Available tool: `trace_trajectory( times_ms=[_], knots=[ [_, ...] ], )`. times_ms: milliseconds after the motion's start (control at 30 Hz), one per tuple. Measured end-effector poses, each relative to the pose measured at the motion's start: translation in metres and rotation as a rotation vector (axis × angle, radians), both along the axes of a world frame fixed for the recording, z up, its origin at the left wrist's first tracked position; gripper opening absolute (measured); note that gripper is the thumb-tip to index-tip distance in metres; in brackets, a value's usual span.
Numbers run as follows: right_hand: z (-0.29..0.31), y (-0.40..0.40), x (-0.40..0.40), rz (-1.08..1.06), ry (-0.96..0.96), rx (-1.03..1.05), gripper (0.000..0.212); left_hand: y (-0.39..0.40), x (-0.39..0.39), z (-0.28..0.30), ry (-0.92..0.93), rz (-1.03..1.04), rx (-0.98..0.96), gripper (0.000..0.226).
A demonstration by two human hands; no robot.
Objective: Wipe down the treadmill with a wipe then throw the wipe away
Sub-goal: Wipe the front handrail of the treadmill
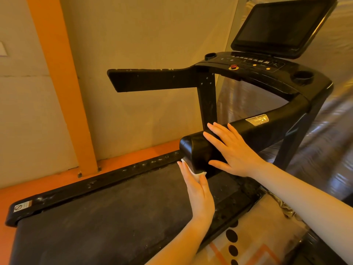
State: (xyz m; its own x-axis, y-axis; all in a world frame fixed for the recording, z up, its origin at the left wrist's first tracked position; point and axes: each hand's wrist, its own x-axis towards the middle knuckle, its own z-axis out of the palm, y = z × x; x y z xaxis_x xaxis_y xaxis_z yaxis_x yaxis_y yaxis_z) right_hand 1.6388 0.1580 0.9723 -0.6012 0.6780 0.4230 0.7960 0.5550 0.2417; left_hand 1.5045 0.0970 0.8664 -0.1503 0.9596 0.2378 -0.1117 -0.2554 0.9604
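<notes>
Fingers of the left hand (198,190) press the wipe (198,174) under the handrail (200,150); right hand (233,148) fingers lie flat on top.

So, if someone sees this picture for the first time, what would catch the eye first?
Probably the two bare hands at the centre: the right hand lies flat on the thick black treadmill handrail, while the left hand presses a small white wipe against the handrail's rounded end. Next, the large dark tilted screen at upper right, and the bright orange pillar on the left.
</notes>
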Motion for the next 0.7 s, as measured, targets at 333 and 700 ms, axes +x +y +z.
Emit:
trace_trajectory(
  times_ms=[333, 700],
  knots=[
    [-0.005, 0.002, -0.002, -0.011, 0.027, 0.026, 0.073, 0.007, -0.003, 0.015, -0.005, 0.029, 0.069, 0.071],
    [0.002, 0.001, 0.0, -0.01, 0.045, 0.005, 0.065, 0.004, -0.003, 0.002, 0.031, -0.031, 0.001, 0.07]
  ],
)
